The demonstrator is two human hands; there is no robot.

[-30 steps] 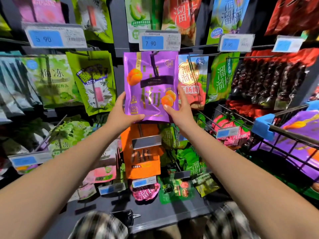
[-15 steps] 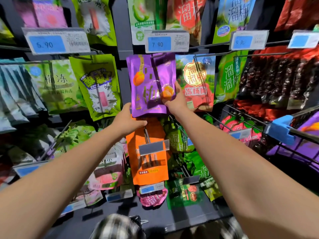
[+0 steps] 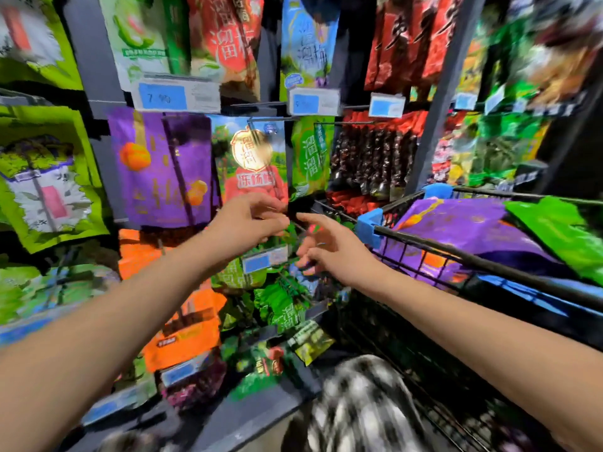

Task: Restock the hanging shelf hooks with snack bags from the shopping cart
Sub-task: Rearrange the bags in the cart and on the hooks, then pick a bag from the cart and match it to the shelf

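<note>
Purple snack bags (image 3: 160,168) are hanging under the 7.90 price tag (image 3: 163,97). Both hands are empty: left hand (image 3: 251,223) loosely curled, right hand (image 3: 329,247) with a finger out. Between bags, I'd say — next is reaching into the shopping cart (image 3: 368,225) for another purple bag (image 3: 456,230).

A blue-and-white price tag (image 3: 176,96) (marked 7.90, blurred) sits just beside a grey upright (image 3: 88,53)

Purple bags (image 3: 160,168) hang far left. The left hand (image 3: 251,223) and right hand (image 3: 329,247) (fingers loose) hover near the cart (image 3: 489,265).
</note>
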